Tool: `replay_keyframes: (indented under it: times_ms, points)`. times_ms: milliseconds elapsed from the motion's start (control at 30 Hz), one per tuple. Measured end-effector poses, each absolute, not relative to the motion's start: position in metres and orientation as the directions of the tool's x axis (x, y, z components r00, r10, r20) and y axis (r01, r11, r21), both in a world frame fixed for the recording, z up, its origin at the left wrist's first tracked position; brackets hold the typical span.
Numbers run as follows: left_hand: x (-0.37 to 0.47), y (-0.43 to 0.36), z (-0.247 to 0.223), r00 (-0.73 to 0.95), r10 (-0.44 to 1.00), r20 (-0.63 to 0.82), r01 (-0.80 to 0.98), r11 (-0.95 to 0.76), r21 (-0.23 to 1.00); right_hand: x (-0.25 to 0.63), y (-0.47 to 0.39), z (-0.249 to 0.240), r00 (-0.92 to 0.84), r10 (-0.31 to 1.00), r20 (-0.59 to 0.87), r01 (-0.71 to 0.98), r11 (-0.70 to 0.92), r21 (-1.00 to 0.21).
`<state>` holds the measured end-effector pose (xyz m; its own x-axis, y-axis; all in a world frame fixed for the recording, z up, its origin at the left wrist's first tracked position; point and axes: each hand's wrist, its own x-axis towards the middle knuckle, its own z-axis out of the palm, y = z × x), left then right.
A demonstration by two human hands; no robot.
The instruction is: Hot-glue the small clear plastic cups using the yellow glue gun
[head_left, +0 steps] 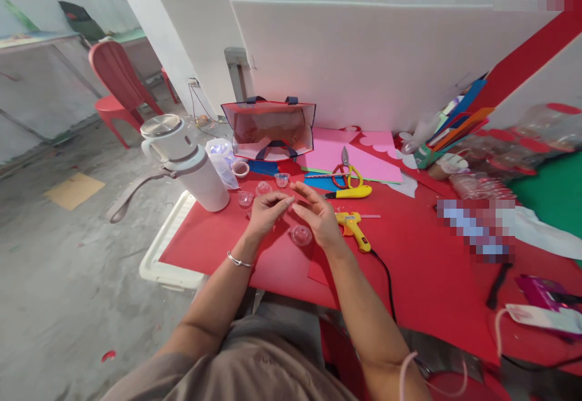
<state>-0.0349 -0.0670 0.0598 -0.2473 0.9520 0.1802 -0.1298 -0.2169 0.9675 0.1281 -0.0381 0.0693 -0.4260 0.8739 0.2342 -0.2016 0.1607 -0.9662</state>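
My left hand [269,212], with a silver bangle on its wrist [240,260], is closed in a pinch above the red table covering. Facing it, my right hand [319,214] has thumb and forefinger drawn together, with the other fingers loosely curled. The fingertips of both meet; whatever lies between them is too small to make out. Just below sits a clear plastic piece shaped like a small teapot [301,235]. Behind my hands stand a small clear cup [282,179], another clear piece [264,188] and a second clear cup [246,198].
Right of my hands lie a yellow glue gun [354,230], a yellow utility knife [352,193] and scissors [346,170]. A white tumbler [204,179] stands left, near a tape roll [240,168]. Behind are an open bag [271,125], pink sheets [330,149] and a white board [364,61].
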Motion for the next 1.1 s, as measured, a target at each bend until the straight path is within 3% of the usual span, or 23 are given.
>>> replay_keyframes:
  times_ms: [167, 567, 833, 1100]
  points:
    - [-0.035, -0.066, 0.059, -0.256, 0.948, 0.190, -0.127, -0.228, 0.965, 0.128, -0.034, 0.069, -0.279, 0.924, 0.261, -0.190, 0.213, -0.958]
    - [-0.036, -0.065, 0.057, -0.223, 0.960, 0.167, -0.131, -0.200, 0.971, 0.135, -0.035, 0.068, -0.205, 0.921, 0.332, -0.004, 0.339, -0.941]
    - [-0.032, -0.068, 0.062, -0.145, 0.981, 0.133, -0.155, -0.155, 0.976, 0.130, -0.034, 0.064, -0.227, 0.963, 0.146, -0.205, 0.099, -0.974]
    - [-0.032, -0.068, 0.060, -0.146, 0.985, 0.094, -0.219, -0.125, 0.968, 0.131, -0.035, 0.075, -0.208, 0.973, 0.098, -0.248, 0.045, -0.968]
